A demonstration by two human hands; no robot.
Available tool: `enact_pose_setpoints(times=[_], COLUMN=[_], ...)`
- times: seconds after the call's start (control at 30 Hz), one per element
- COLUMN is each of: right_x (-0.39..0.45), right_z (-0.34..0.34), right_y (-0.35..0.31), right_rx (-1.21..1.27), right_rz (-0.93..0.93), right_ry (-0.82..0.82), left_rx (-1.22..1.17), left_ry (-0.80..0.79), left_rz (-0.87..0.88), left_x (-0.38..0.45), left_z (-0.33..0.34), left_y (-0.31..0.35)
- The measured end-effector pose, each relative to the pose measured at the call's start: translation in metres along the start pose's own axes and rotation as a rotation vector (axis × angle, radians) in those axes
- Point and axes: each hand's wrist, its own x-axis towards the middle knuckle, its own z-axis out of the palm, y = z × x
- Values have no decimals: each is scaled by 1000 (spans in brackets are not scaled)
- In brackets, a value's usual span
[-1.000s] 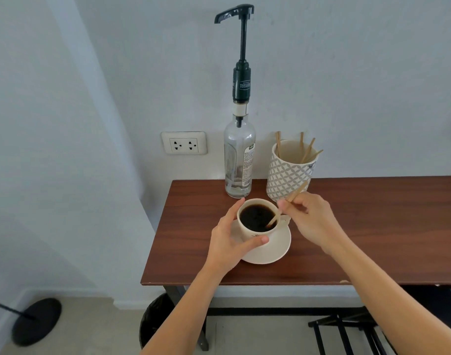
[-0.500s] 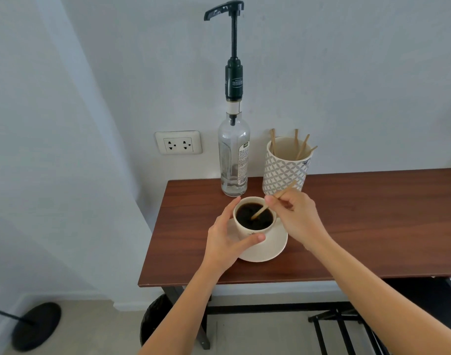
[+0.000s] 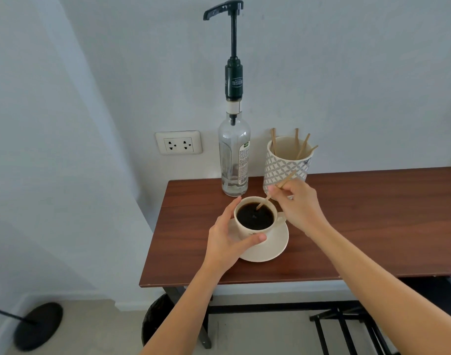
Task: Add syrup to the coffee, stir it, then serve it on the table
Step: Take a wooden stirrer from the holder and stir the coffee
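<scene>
A cream cup of black coffee (image 3: 255, 217) stands on a cream saucer (image 3: 273, 248) near the left end of the brown table (image 3: 360, 226). My left hand (image 3: 225, 240) wraps around the cup's left side, thumb on its front. My right hand (image 3: 297, 204) pinches a wooden stir stick (image 3: 264, 202) whose lower end dips into the coffee at the far rim. The clear syrup bottle (image 3: 234, 160) with a tall black pump stands just behind the cup, against the wall.
A patterned white holder (image 3: 286, 166) with several wooden sticks stands right of the bottle. A wall socket (image 3: 178, 142) sits left of it. Under the table are a dark bin (image 3: 155, 321) and a black rack (image 3: 347, 331); a black round stand base (image 3: 37, 325) lies on the floor at left.
The stick's tip has swept from the right side of the coffee towards the far rim, and my right hand has shifted slightly with it. My left hand keeps its hold on the cup.
</scene>
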Motion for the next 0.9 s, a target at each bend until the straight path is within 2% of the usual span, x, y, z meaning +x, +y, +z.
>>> enact_pose_setpoints(times=[0.07, 0.2, 0.3, 0.4, 0.5, 0.6, 0.7, 0.8, 0.9], right_x=[3, -6, -4, 7, 8, -4, -3, 10, 8], right_z=[-10, -12, 3, -1, -19, -14, 2, -2, -22], right_y=[6, 6, 5, 9, 13, 6, 2, 10, 12], right_rx=[-51, -38, 29, -64, -139, -24, 17, -127, -156], right_rz=[10, 20, -11, -43, -33, -29, -101, -63, -24], right_ry=[-4, -187, -137, -32, -111, -236, -132, -48, -149], left_rx=[0, 12, 5, -6, -3, 4, 11, 11, 7], left_ry=[0, 16, 13, 5, 5, 10, 11, 10, 5], left_rz=[5, 12, 18, 13, 11, 9, 21, 19, 4], left_x=[0, 0, 0, -1, -1, -1, -1, -1, -1], left_z=[0, -1, -1, 0, -1, -1, -1, -1, -1], left_y=[1, 3, 1, 0, 2, 1, 2, 3, 4])
